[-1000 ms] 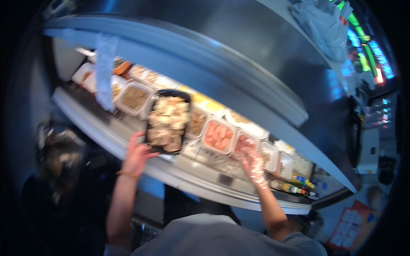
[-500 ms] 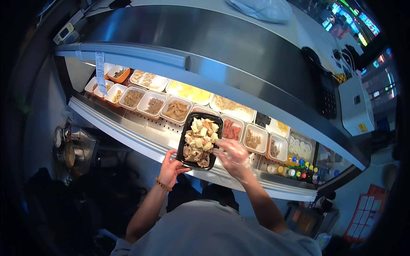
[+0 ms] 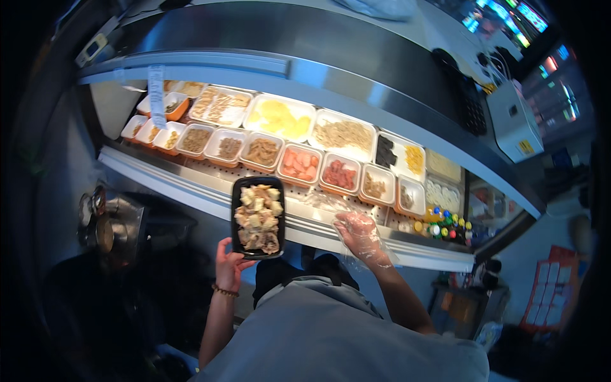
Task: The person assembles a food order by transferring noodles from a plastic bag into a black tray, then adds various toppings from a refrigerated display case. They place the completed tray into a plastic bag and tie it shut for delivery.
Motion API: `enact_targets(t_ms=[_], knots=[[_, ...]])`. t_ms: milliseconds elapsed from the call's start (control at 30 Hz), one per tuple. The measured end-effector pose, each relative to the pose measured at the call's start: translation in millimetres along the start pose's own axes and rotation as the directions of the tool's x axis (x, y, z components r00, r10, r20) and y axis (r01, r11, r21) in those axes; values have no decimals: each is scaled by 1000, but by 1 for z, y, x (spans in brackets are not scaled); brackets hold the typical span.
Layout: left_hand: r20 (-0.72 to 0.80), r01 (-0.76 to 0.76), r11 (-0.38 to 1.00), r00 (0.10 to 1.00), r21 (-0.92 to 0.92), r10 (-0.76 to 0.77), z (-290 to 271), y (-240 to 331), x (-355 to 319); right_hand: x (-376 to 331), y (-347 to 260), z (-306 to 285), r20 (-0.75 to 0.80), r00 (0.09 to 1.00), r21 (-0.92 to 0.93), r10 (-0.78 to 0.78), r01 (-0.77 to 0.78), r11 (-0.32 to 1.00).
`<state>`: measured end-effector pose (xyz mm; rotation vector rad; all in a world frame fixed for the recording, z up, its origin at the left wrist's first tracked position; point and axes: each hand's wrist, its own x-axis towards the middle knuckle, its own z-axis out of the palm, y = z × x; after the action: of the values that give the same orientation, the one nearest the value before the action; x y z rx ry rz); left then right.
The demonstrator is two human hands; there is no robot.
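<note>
My left hand [image 3: 229, 262] grips the near end of a black rectangular food tray [image 3: 258, 217] filled with pale chunks of food, held level just in front of the counter's steel edge. My right hand [image 3: 360, 234], in a clear plastic glove, hovers with its fingers loosely curled over the steel ledge [image 3: 305, 219], right of the tray and apart from it. Nothing can be seen in it. Beyond it lie small tubs of red and pink food [image 3: 340, 174].
A chilled display counter holds two rows of white and orange tubs [image 3: 262, 151] with various foods under a curved steel hood [image 3: 331, 76]. Small coloured bottles [image 3: 445, 226] stand at its right end. A white box-shaped device [image 3: 512, 121] sits on top. Metal pots [image 3: 105, 223] are at the lower left.
The black tray has come back toward me and to the left, off the tubs. My right hand has drawn away from the tray to the ledge. The view has shifted.
</note>
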<state>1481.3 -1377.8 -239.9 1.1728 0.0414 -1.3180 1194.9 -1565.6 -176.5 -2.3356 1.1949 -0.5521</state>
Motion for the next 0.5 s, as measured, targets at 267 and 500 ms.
enact_targets(t_ms=[267,500], knots=[[35,4,1000,999,-26,-3,-12,-8,5,-35,-2,0,100,987,-80,123,-115,990],[81,16,1000,997,1,-16,12,-16,19,-57,15,-24,124,969,-178,214,-190,965]])
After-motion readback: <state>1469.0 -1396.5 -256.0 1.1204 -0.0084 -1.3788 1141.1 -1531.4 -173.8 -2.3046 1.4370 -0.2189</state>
